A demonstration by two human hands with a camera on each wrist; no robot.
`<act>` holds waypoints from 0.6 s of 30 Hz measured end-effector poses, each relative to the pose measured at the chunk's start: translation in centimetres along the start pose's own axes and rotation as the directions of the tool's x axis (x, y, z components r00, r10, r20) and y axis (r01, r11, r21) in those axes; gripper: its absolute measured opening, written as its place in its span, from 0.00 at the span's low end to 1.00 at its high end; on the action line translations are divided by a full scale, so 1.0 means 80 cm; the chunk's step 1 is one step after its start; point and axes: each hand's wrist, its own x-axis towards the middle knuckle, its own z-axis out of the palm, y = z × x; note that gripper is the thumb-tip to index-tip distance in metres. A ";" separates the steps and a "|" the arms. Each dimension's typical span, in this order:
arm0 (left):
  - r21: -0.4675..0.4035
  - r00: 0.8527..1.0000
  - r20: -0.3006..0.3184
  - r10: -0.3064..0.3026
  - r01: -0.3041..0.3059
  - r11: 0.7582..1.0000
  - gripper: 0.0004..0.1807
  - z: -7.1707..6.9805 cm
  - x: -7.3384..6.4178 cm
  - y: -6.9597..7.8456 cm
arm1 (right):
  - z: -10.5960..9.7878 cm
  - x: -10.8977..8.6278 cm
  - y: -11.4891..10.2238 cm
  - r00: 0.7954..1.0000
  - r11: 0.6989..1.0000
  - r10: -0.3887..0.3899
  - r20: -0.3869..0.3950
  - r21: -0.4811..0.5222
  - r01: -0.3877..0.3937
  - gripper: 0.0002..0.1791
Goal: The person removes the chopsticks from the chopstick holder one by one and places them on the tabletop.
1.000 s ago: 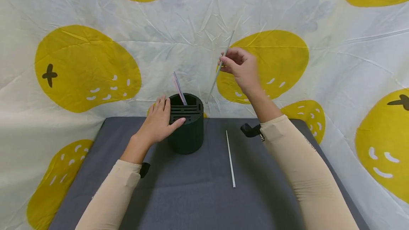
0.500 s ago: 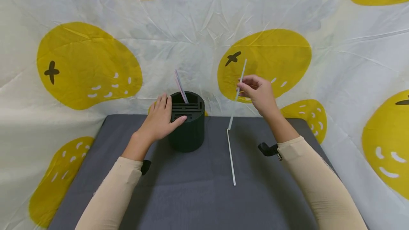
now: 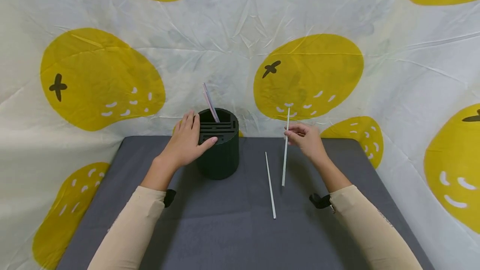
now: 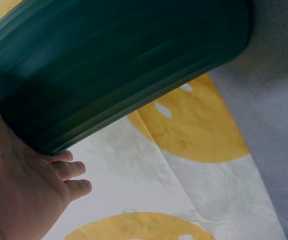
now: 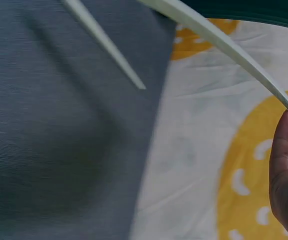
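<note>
In the head view, a dark green round knife holder [image 3: 218,157] with a slotted top stands at the back of the table. My left hand [image 3: 185,141] rests against its left rim, fingers straight and thumb over the slotted top; the left wrist view shows the palm at the holder's wall [image 4: 119,65]. Between thumb and fingers, my right hand [image 3: 305,138] pinches a thin pale chopstick [image 3: 286,157], near upright with its lower end close over the table. A second pale chopstick [image 3: 270,186] lies on the cloth to its left.
Thin pink and lilac sticks [image 3: 211,102] lean in the holder's open rear compartment. Dark grey cloth covers the table [image 3: 225,236]. Right behind its back edge hangs a white curtain [image 3: 210,66] with yellow fruit prints.
My right hand has come down and to the right with the chopstick, from high beside the holder to low over the table. The left hand keeps its place on the holder.
</note>
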 end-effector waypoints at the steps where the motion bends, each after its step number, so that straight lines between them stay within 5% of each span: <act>1: 0.001 1.000 0.000 -0.001 0.001 1.000 0.62 0.000 0.000 0.001 | 0.001 -0.003 0.009 1.000 1.000 0.019 0.003 -0.014 -0.019 0.19; 7: -0.002 1.000 0.005 -0.006 0.006 1.000 0.62 -0.001 -0.001 0.002 | 0.006 -0.020 0.054 0.993 0.987 0.113 0.019 -0.119 -0.110 0.20; 18: -0.014 1.000 0.011 -0.010 0.010 1.000 0.61 -0.003 -0.002 0.003 | 0.021 -0.031 0.103 0.977 0.973 0.209 0.050 -0.112 -0.202 0.15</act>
